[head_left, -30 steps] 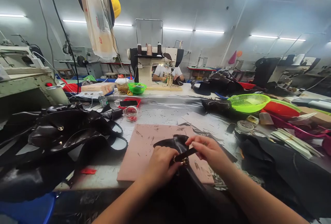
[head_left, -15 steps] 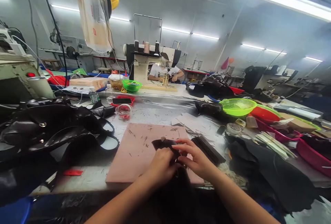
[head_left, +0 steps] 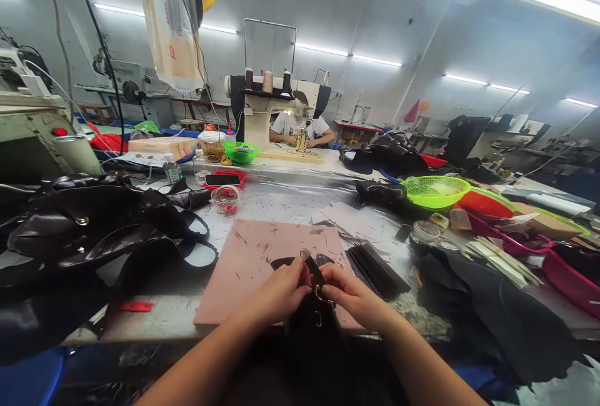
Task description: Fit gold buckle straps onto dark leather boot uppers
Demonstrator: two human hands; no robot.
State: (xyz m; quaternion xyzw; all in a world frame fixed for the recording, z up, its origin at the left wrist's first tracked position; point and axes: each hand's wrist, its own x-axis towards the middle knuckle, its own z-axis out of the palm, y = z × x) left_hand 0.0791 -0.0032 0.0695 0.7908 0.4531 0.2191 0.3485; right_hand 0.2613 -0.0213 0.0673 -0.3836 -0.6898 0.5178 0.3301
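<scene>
Over the front of a pink board, both of my hands work on a dark leather piece that hangs toward my lap. My left hand pinches a short dark strap whose pale-tipped end points up and away from me. At the strap's lower part, my right hand has its thumb and fingers closed on a shiny metal buckle. Another small metal fitting shows on the leather just below. Whether the strap passes through the buckle is hard to make out.
A stack of dark strips lies right of the board, with pale paper sheets behind. Shiny black leather pieces fill the left side. Green baskets stand at right. Across the table, a person sits behind a sewing machine.
My hands have moved apart a little, and the strap now stands up between them, with the buckle more visible. My left hand has shifted from lying over the leather to pinching the strap.
</scene>
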